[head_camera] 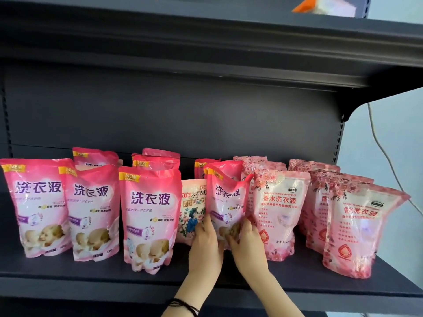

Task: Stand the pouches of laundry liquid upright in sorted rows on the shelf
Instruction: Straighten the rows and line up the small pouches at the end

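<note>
Both hands hold one bright pink pouch upright near the middle of the dark shelf. My left hand presses its left side and my right hand grips its right lower edge. Its top is creased. Left of it stand rows of matching bright pink pouches. Directly behind my left hand leans a pale floral pouch of another kind. To the right stand rose-patterned pink pouches, with another group at the far right.
The upper shelf overhangs close above, with an orange and white package on top. A black bracket and a cable are at the right. Bare shelf floor runs along the front edge.
</note>
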The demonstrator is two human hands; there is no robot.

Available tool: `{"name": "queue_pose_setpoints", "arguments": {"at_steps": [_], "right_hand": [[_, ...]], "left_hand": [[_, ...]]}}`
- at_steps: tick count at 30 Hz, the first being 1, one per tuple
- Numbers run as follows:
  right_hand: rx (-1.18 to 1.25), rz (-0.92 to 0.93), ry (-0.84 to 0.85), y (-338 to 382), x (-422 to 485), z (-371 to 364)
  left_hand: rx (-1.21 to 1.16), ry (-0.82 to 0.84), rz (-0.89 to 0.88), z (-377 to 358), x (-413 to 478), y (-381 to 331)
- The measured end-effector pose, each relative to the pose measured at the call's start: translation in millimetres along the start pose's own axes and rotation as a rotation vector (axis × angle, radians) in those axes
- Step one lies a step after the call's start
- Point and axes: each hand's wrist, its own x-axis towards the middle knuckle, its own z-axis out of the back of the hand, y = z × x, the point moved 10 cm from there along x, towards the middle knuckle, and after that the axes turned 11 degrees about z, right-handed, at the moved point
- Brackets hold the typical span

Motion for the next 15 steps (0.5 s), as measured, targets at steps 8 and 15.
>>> {"name": "queue_pose_setpoints", "arguments": {"at_steps": [8, 15], "right_hand": [[0.091, 0.002, 0.001, 3, 19, -12], [0.195, -0.047, -0.027, 4, 36, -27]], "left_hand": [[0.081, -0.095, 0.024, -6, 24, 18], [0.166, -0.135, 0.066, 2, 42, 16]]}}
